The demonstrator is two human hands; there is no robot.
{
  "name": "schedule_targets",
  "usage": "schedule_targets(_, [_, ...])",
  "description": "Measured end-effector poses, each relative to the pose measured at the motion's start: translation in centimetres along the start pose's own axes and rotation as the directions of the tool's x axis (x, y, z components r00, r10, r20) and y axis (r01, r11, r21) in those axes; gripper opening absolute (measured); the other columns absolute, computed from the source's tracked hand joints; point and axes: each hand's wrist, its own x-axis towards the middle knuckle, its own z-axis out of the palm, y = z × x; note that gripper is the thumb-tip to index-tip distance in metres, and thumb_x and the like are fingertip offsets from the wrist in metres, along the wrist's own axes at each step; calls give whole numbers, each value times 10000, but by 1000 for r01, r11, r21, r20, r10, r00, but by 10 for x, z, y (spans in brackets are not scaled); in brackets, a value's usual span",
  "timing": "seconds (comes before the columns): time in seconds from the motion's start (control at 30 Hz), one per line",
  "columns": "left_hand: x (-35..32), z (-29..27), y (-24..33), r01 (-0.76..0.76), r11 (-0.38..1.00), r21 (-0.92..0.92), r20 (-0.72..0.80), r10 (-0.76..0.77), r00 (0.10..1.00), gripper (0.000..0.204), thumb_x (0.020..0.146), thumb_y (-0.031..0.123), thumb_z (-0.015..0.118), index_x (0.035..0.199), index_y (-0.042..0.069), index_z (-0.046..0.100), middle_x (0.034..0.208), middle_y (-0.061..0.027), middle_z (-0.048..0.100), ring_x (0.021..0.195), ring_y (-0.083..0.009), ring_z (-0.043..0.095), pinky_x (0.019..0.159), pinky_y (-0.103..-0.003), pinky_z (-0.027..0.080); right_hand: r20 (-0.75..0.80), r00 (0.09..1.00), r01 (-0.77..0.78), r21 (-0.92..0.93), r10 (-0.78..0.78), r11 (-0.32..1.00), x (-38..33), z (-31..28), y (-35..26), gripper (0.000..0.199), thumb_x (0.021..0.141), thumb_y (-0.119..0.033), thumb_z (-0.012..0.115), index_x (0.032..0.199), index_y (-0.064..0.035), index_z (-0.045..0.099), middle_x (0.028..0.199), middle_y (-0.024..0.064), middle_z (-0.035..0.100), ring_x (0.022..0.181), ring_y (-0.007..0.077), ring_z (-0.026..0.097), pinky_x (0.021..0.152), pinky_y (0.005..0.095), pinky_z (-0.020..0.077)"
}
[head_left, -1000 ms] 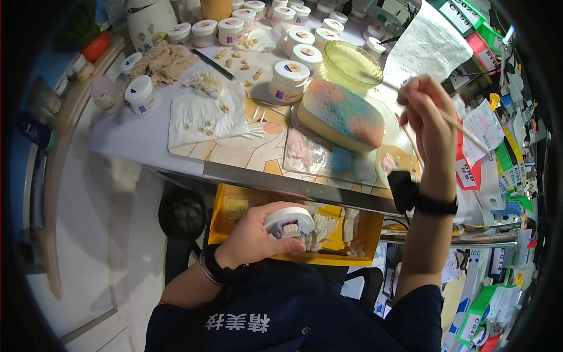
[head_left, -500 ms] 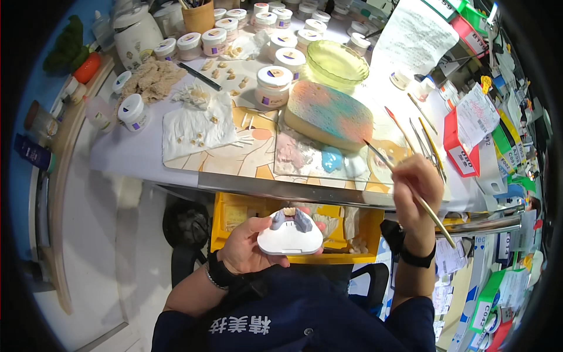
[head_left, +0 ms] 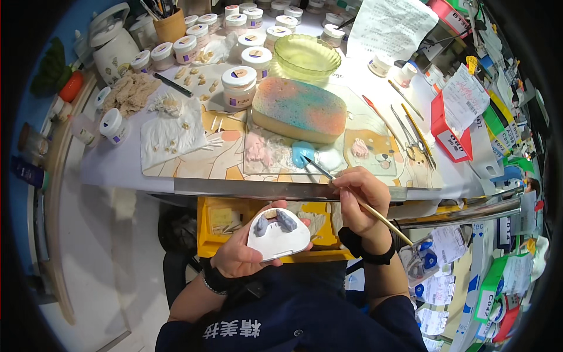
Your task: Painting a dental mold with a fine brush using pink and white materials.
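Note:
My left hand [head_left: 236, 253] is closed around a white-based dental model [head_left: 277, 244] with grey-blue tooth ridges and a cream tooth piece at its front. It is held over an open yellow drawer [head_left: 206, 239]. In my right hand [head_left: 368, 199] is a thin brush [head_left: 382, 219] with a pale handle, pinched between the fingers. Its dark tip reaches a blue paste patch [head_left: 301, 151] on a glass slab [head_left: 375, 166]. Pink paste [head_left: 257, 148] and white paste [head_left: 329, 158] lie on either side of the blue. Behind them sits a multicoloured sponge block [head_left: 300, 110].
Several white-lidded jars [head_left: 238, 87] and a green glass bowl [head_left: 307, 57] stand at the back. Tooth pieces lie on a white tissue [head_left: 167, 138] at left. Tweezers [head_left: 402, 132] and other slim tools lie to the right, near a red tray [head_left: 448, 136].
My right hand has moved left, carrying the brush tip from the sponge's edge to the blue paste. The dental model is tilted differently in my left hand. The whole view has shifted.

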Motion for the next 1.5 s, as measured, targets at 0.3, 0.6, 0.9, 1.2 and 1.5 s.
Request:
schedule_targets(0.3, [0, -1, -1, -3, 997, 82, -13, 4, 1000, 970, 634, -83, 647, 1453, 169, 193, 1449, -218, 265, 1255, -448, 393, 780, -310, 572, 83, 994, -78, 82, 71, 994, -1, -6, -12, 207, 681, 88, 484, 835, 25, 607, 806, 142, 605, 637, 189, 567, 598, 250, 456])
schedule_targets(0.6, [0, 0, 0, 7, 992, 125, -32, -3, 999, 991, 621, -52, 684, 1454, 190, 203, 1465, -194, 259, 1272, -424, 387, 797, -300, 556, 6, 999, 37, -21, -37, 999, 2, 5, -5, 169, 669, 77, 531, 809, 19, 607, 741, 129, 611, 646, 209, 587, 605, 267, 467])
schedule_targets(0.9, [0, 1, 1, 11, 993, 121, -36, -6, 999, 983, 613, -54, 680, 1448, 195, 225, 1465, -190, 262, 1269, -418, 395, 802, -305, 553, 46, 997, 59, -52, -57, 997, 4, 3, -8, 172, 662, 78, 530, 798, 12, 611, 743, 133, 619, 638, 221, 604, 600, 277, 478])
schedule_targets(1.2, [1, -3, 2, 18, 993, 120, -5, -18, 1000, 967, 606, -53, 674, 1436, 197, 246, 1462, -184, 270, 1264, -422, 398, 788, -302, 559, 182, 975, -173, 248, 129, 953, 8, -29, -33, 311, 704, -195, 556, 871, 48, 654, 877, 177, 642, 753, 233, 614, 664, 289, 475])
schedule_targets(1.5, [-3, -22, 1, -12, 983, 183, 1, 12, 1000, 982, 622, 44, 761, 1443, 172, 238, 1475, -213, 228, 1249, -485, 374, 831, -354, 540, 142, 963, -227, -28, 228, 974, 156, -101, 20, 209, 836, -239, 598, 928, -57, 642, 818, 15, 631, 668, 38, 529, 525, 203, 409])
